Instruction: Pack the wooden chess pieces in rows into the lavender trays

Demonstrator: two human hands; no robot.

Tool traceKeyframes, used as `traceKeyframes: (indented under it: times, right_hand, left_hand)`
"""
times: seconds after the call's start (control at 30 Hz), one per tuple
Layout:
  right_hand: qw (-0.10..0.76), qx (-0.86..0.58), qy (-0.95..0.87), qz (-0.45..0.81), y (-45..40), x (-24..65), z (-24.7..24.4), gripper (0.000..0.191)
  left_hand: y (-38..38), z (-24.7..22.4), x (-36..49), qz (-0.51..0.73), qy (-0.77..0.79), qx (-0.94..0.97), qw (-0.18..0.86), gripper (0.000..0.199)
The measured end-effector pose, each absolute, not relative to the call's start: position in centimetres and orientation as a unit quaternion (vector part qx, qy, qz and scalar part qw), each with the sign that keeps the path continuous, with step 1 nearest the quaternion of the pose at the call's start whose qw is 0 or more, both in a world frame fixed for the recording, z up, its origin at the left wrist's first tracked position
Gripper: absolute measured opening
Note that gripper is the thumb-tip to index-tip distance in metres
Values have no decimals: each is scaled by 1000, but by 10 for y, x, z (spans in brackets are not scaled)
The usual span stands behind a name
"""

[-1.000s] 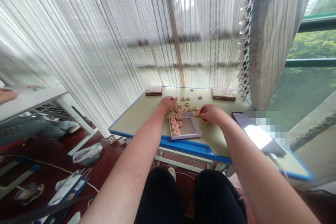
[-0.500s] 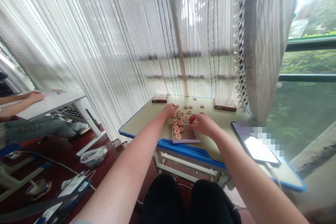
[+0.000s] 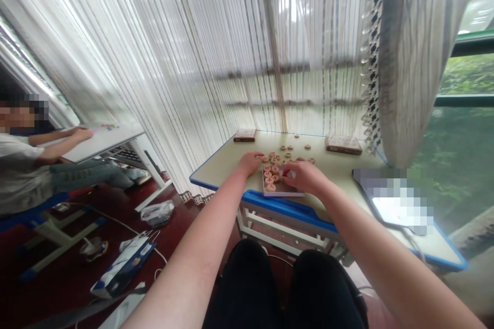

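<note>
A shallow box point(image 3: 284, 194) near the table's front edge holds several round wooden pieces point(image 3: 271, 187) with red characters along its left side. More round pieces point(image 3: 288, 155) lie loose on the table behind it. My left hand point(image 3: 251, 162) is beside the box's back left corner, its fingers curled close to a loose piece; whether it holds one is too small to tell. Over the right part of the box is my right hand point(image 3: 303, 176), fingers pinched together on something I cannot make out.
The pale table point(image 3: 219, 167) has a blue rim. Two flat boxes point(image 3: 245, 135) point(image 3: 343, 144) lie at its back, and a tablet point(image 3: 389, 205) with a cable lies at the right. Another person point(image 3: 23, 169) sits at a white table point(image 3: 104, 141) on the left.
The view has shifted, showing more of the other person. My right hand has moved from the box's back right edge to over its inside. My left hand has moved slightly left of the loose pieces.
</note>
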State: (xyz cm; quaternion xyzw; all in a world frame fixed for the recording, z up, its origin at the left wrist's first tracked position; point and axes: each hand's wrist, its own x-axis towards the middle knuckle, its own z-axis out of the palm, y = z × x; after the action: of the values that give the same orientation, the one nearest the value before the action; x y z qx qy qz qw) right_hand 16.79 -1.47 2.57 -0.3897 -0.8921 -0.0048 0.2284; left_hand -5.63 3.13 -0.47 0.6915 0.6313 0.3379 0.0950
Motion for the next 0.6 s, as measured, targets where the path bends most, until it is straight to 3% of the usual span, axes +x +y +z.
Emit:
traceKeyframes:
  times: [0.17,0.6]
  right_hand:
    - [277,-313,-908,7,-17,158,25,13]
    - [256,-286,-923,15,-17,153,25,16]
  left_hand:
    - [29,-3,-53,314,650,690,58,33]
    - [28,-5,-56,310,648,694,45,28]
